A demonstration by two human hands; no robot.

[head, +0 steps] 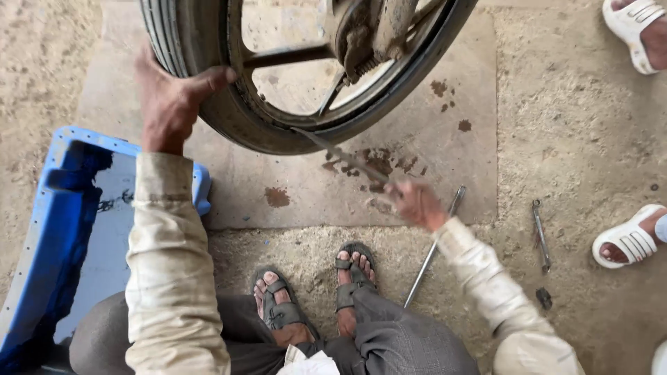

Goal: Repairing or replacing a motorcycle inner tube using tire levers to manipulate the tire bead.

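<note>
A motorcycle wheel with a black tyre and dark spoked rim stands at the top of the view. My left hand grips the tyre at its lower left edge. My right hand, blurred by motion, holds a thin metal lever whose tip reaches the tyre's lower rim. My sandalled feet rest on the ground below.
A blue plastic crate lies at the left. A long metal rod and a small wrench lie on the concrete to the right. Another person's feet in white sandals stand at the right edge. Oil stains mark the slab.
</note>
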